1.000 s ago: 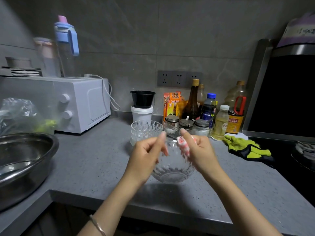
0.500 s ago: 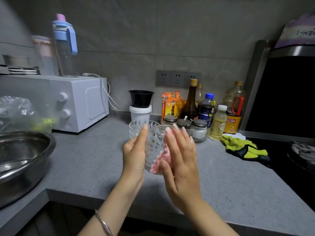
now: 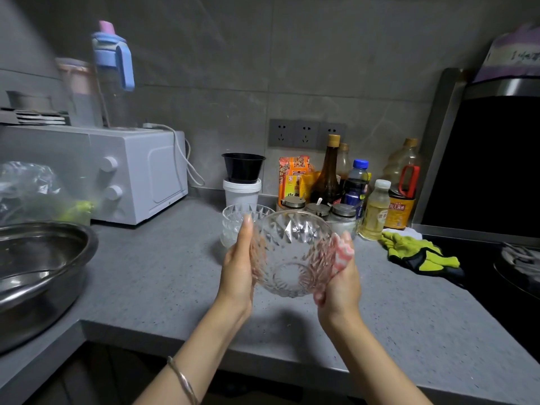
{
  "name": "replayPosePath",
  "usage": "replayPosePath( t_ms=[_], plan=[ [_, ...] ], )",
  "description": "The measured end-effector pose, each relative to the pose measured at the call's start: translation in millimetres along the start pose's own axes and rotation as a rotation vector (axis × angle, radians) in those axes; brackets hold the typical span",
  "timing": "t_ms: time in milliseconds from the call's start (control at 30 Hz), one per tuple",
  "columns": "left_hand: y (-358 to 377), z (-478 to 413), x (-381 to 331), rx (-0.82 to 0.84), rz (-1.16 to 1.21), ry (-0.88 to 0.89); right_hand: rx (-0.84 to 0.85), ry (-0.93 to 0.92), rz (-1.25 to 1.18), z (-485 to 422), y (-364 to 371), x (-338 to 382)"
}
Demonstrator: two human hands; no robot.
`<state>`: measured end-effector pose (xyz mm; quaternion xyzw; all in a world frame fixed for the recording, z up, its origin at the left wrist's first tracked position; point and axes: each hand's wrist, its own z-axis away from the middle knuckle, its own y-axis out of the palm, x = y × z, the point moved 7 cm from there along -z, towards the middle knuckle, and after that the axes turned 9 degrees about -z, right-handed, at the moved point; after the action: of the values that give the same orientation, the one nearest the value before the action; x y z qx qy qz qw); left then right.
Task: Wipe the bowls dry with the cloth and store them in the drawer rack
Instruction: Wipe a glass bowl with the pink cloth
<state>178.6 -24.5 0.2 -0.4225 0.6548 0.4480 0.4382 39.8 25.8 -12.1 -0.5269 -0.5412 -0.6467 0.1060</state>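
Thin bracelet (image 3: 182, 378) on your left wrist, nearest the camera. Above the grey table (image 3: 152, 282), both grips hold the glass bowl (image 3: 292, 252) between them, off the surface and tilted so its mouth faces you. Left grip (image 3: 236, 267): palm flat on the bowl's left wall, thumb straight up by the rim, fingers fairly straight behind the glass, so it's released and only pressing. Right grip (image 3: 342, 285): clenched round the pink-and-white cloth (image 3: 342, 255), pressing it to the bowl's right wall. Steel basin (image 3: 43, 258) near left, yellow-green gloves (image 3: 418, 252) on the right. Just behind the left grip a second glass bowl (image 3: 232, 220) stands on the table. Further back: lidded jars (image 3: 317, 209), a white tub (image 3: 242, 191) with a black bowl (image 3: 243, 168) on top, bottles (image 3: 328, 176), a white microwave (image 3: 140, 171) and wall sockets (image 3: 305, 134).
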Motion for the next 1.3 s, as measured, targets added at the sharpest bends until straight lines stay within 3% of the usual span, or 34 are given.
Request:
replayPosePath(
  t_ms=[133,233,300,367,433,500,567,667,767,867,933,1033,1133,1300],
  plan=[
    [-5.5,-4.2,24.3,0.215,-0.250,-0.195,0.191,-0.288,0.113,0.8,4.4,23.9],
    [-0.4,8.0,50.3,0.501,-0.011,-0.581,0.390,-0.693,0.426,8.9,8.4,32.6],
    [0.7,15.0,51.0,0.551,0.160,-0.693,0.516,-0.902,0.707,18.7,14.0,29.1],
    [-1.3,16.0,52.2,0.536,0.196,-0.707,0.586,-0.989,0.838,26.0,18.1,28.1],
    [-5.2,12.3,55.3,0.471,0.130,-0.635,0.564,-0.917,0.828,24.9,21.3,32.2],
    [-8.0,7.2,57.3,0.386,0.010,-0.503,0.522,-0.711,0.826,16.0,30.7,33.4],
    [-8.2,5.7,56.1,0.305,-0.072,-0.384,0.528,-0.587,1.081,13.6,43.5,31.8],
    [-4.6,6.0,48.8,0.251,-0.058,-0.288,0.722,-0.579,1.546,20.9,51.8,21.7],
    [-8.6,3.9,41.2,0.189,-0.031,-0.215,1.018,-0.604,1.643,35.9,50.2,14.0],
    [-12.6,4.6,36.9,0.167,0.001,-0.176,1.184,-0.615,1.703,39.0,41.0,13.9],
    [-15.4,4.6,35.4,0.135,-0.005,-0.148,1.201,-0.798,1.818,38.4,32.3,15.3],
    [-16.2,3.2,30.8,0.055,-0.024,-0.033,1.095,-1.042,2.027,37.7,26.1,6.3],
    [-14.0,6.2,22.9,-0.067,-0.030,0.112,0.965,-1.080,1.915,53.6,30.2,-7.0],
    [-11.4,3.9,20.7,-0.122,-0.023,0.195,0.913,-0.866,1.618,71.5,39.3,-13.3]
  ],
)
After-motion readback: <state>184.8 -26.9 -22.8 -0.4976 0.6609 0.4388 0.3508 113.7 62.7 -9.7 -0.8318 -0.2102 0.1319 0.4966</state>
